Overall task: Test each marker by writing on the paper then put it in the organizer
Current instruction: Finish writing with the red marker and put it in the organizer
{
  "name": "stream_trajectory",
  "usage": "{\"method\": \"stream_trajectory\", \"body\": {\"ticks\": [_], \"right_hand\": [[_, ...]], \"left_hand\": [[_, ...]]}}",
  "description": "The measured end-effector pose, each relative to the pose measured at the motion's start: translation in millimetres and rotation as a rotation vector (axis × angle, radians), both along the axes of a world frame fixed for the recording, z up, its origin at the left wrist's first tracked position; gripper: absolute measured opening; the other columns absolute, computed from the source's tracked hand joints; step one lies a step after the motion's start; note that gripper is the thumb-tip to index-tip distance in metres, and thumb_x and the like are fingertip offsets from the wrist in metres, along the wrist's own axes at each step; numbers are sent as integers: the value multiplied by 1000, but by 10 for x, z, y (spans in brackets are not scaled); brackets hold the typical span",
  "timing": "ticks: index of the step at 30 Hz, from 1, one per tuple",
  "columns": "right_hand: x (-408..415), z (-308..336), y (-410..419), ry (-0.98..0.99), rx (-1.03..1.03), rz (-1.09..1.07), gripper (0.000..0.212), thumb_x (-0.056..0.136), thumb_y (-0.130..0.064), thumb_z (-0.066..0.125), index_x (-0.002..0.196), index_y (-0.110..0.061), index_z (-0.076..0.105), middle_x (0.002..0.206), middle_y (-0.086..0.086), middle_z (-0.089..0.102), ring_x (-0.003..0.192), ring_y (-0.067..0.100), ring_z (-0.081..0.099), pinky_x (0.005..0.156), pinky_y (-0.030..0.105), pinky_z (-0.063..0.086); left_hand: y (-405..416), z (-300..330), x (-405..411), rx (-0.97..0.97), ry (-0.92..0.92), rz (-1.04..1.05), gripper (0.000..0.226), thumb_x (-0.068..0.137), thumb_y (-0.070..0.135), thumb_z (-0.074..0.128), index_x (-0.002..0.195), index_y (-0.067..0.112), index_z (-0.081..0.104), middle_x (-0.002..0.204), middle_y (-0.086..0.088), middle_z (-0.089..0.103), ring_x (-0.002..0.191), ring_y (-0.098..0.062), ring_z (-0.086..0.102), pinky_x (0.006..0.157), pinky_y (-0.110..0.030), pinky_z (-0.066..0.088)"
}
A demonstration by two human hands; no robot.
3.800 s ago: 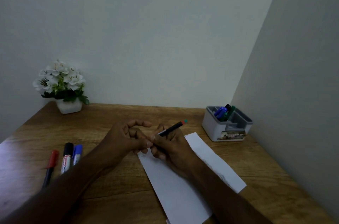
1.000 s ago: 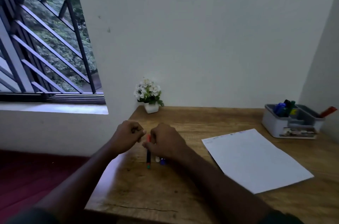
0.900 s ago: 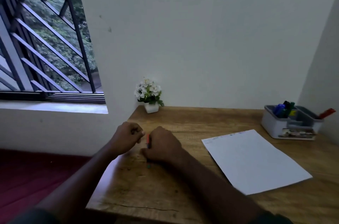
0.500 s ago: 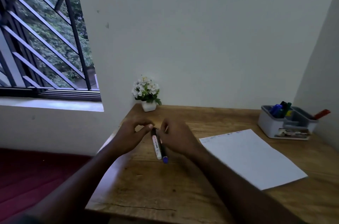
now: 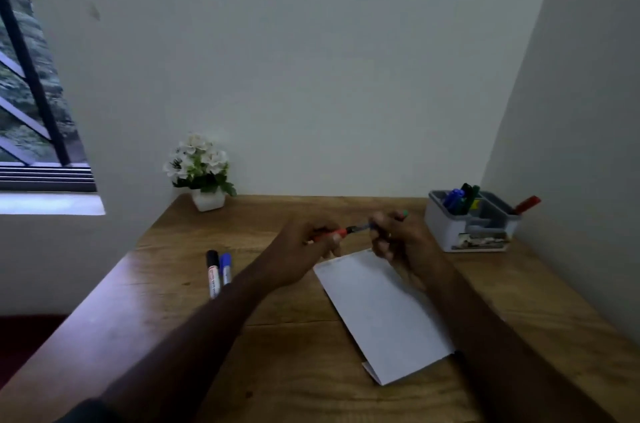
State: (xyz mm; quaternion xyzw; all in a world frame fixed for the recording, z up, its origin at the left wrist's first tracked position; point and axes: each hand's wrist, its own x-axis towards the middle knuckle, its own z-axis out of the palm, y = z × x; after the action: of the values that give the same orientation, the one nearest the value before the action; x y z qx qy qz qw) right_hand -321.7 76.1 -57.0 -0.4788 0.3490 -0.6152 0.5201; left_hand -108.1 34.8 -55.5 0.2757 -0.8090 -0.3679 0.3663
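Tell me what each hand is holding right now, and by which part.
Both hold one slim red-capped marker above the white paper: left hand grips the red cap end, right hand grips the dark barrel, apparently pulling the cap off.

Home study corner or small office nook: brown wooden tabletop [image 5: 166, 284] pushed into a corner of plain pale walls, barred window [image 5: 31, 103] with greenery outside at left, small white pot of white artificial flowers [image 5: 201, 173], grey plastic desk organizer [image 5: 471, 232] with markers, white paper sheet [image 5: 377, 311].
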Motion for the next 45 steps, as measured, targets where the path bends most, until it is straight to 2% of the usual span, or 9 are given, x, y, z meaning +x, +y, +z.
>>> {"method": "stream_trajectory", "body": {"ticks": [4,9,16,20,24,30,33,37,45], "right_hand": [[143,-107,-59,261,36,-26,44,91,-53,62,69,-15,60,56,6,55,43,13,42,44,23,32],[171,-67,-153,81,123,-36,35,92,-41,60,66,-18,56,55,8,52,42,14,43,43,23,31],[217,-9,-135,-24,-70,114,22,100,-31,49,81,-20,51,103,36,64,52,20,51,47,28,29],[210,11,-108,28,-99,97,18,98,-32,50,89,-16,51,64,16,52,49,18,51,44,26,33],[177,10,-98,40,-41,107,23,98,-31,49,84,-13,48,63,8,48,51,15,53,45,25,32],[7,68,-99,-77,-72,152,30,98,-27,45,81,-5,57,59,13,58,48,19,52,47,26,38],[-184,76,-80,-125,-25,82,45,98,-40,44,90,-2,66,65,17,64,49,22,55,43,24,40],[-138,-72,-119,136,45,-128,57,105,-42,35,92,2,68,79,24,69,48,22,50,44,27,34],[154,-178,-144,818,-54,-251,8,82,-7,69,76,-10,73,83,-4,74,83,8,69,74,25,54]], "left_hand": [[-107,-2,-170,-6,-22,-106,23,96,27,53,91,12,69,80,-13,66,73,-31,60,65,-41,46],[-263,-48,-124,250,50,-287,23,97,29,54,114,26,70,66,11,50,61,-5,41,59,-16,37],[-233,17,-93,418,68,-484,44,99,18,49,141,29,44,65,18,57,58,-1,37,55,-13,35],[-230,39,-52,470,105,-440,51,94,22,60,141,36,44,57,10,49,54,-5,38,50,-16,36],[-207,60,-73,409,69,-393,24,96,21,57,117,24,68,59,7,53,54,-4,44,49,-16,38],[-305,43,152,541,-3,-535,44,97,25,54,140,27,49,58,6,37,53,-6,32,54,-20,24],[-376,16,229,489,23,-280,31,98,24,52,128,22,61,59,2,46,52,-8,40,53,-20,33],[-398,-102,143,199,-53,160,9,89,22,67,88,14,70,64,-1,67,55,-10,60,56,-24,48],[-384,-250,52,-52,-421,223,26,74,31,80,97,24,71,96,10,65,88,-6,59,76,-26,51]]}}
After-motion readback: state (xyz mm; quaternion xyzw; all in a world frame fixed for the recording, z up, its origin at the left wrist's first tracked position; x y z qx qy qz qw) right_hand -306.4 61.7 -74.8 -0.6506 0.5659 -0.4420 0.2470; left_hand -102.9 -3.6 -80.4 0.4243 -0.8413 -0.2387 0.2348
